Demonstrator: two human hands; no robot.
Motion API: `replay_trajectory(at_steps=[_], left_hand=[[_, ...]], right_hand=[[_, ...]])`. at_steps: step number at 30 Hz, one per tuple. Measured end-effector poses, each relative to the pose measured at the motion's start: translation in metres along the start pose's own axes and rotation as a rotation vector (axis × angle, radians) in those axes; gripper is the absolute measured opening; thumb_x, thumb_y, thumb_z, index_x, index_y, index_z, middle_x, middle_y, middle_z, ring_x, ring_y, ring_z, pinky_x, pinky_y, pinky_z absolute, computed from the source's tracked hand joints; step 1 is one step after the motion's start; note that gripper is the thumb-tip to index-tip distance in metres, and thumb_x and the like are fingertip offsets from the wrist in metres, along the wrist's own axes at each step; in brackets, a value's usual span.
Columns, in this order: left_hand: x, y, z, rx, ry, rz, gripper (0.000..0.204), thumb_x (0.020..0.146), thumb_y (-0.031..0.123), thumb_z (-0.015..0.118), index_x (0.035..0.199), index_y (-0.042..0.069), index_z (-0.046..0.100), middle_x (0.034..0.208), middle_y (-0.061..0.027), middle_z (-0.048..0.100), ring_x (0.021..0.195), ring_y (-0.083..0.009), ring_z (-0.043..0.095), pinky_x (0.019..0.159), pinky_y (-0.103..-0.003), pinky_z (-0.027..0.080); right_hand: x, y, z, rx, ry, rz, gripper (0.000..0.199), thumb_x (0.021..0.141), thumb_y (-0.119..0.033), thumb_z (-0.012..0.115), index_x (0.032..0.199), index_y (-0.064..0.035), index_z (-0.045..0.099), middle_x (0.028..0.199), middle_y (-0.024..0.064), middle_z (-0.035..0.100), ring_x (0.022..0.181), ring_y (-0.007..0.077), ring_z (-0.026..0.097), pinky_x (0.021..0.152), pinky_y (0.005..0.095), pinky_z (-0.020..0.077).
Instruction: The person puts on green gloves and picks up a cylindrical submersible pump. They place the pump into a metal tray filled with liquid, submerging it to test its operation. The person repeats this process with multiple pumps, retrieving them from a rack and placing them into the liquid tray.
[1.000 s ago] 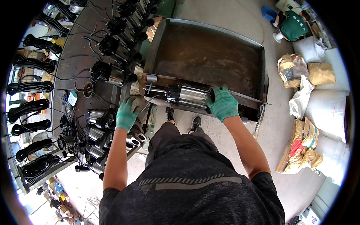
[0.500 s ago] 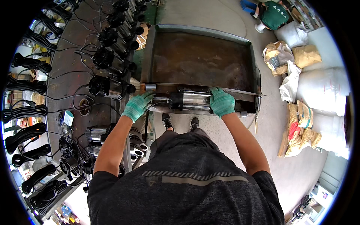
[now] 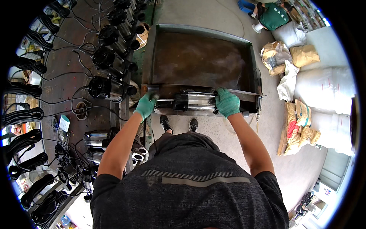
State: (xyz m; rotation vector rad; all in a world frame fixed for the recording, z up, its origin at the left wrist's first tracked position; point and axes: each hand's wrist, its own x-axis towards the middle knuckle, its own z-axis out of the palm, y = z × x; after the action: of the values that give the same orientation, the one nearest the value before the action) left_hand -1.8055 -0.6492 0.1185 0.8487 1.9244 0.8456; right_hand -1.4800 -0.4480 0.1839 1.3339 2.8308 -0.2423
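A submersible pump [image 3: 201,100] with a silver barrel and black ends lies sideways across the near edge of a metal tank. My right hand [image 3: 227,103], in a green glove, is closed around the pump's right end, hiding part of it. From the left end a thin metal rod [image 3: 165,100] runs toward my left hand [image 3: 146,105]. That hand, also in a green glove, is curled closed at the rod's outer end, with its fingertips partly hidden.
Brown liquid or a rusty bottom shows in the tank [image 3: 252,57]. Left stands a workbench [image 3: 63,89] with a row of similar pumps [image 3: 105,88] and coiled black cables [image 3: 24,114]. Sacks [image 3: 305,56] line the right side. Another person [image 3: 274,17] crouches at the far right.
My left hand has shifted slightly right and its fingers have curled tighter at the rod's end. My right hand stays on the pump. The whole view has moved a little.
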Motion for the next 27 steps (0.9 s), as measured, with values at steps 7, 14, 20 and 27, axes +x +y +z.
replay_trajectory(at_steps=[7, 14, 20, 27], left_hand=[[0.001, -0.017, -0.016, 0.306, -0.088, 0.463, 0.037, 0.099, 0.031, 0.068, 0.121, 0.002, 0.065, 0.103, -0.0132, 0.071, 0.092, -0.0226, 0.067, 0.089, -0.035, 0.052], [0.031, -0.001, -0.008, -0.373, -0.207, -0.472, 0.038, 0.106, 0.036, 0.055, 0.114, 0.003, 0.072, 0.090, -0.0081, 0.070, 0.074, -0.0194, 0.066, 0.068, -0.039, 0.053], [0.002, -0.032, -0.003, 0.123, 0.017, 0.609, 0.027, 0.103, 0.021, 0.061, 0.125, 0.006, 0.066, 0.095, -0.0065, 0.072, 0.093, -0.0232, 0.068, 0.084, -0.033, 0.054], [0.026, -0.012, 0.002, -0.463, -0.126, -0.509, 0.037, 0.106, 0.037, 0.054, 0.120, 0.004, 0.064, 0.080, -0.0043, 0.064, 0.060, -0.0167, 0.061, 0.050, -0.030, 0.049]], right_hand=[[-0.002, 0.001, 0.000, -0.005, 0.010, 0.014, 0.032, 0.093, -0.027, 0.057, 0.122, -0.0137, 0.061, 0.121, 0.0106, 0.067, 0.092, 0.0362, 0.070, 0.080, 0.0492, 0.0570], [-0.002, -0.002, -0.001, 0.006, 0.040, 0.004, 0.036, 0.092, -0.024, 0.059, 0.127, -0.0149, 0.059, 0.123, 0.0113, 0.067, 0.092, 0.0369, 0.070, 0.080, 0.0496, 0.0572], [-0.001, -0.001, -0.003, 0.008, -0.019, 0.026, 0.036, 0.091, -0.025, 0.059, 0.126, -0.0150, 0.060, 0.121, 0.0114, 0.068, 0.092, 0.0368, 0.070, 0.079, 0.0495, 0.0572], [-0.001, -0.004, -0.003, -0.006, 0.009, 0.016, 0.034, 0.092, -0.025, 0.059, 0.125, -0.0151, 0.060, 0.119, 0.0110, 0.068, 0.094, 0.0359, 0.070, 0.081, 0.0490, 0.0569]])
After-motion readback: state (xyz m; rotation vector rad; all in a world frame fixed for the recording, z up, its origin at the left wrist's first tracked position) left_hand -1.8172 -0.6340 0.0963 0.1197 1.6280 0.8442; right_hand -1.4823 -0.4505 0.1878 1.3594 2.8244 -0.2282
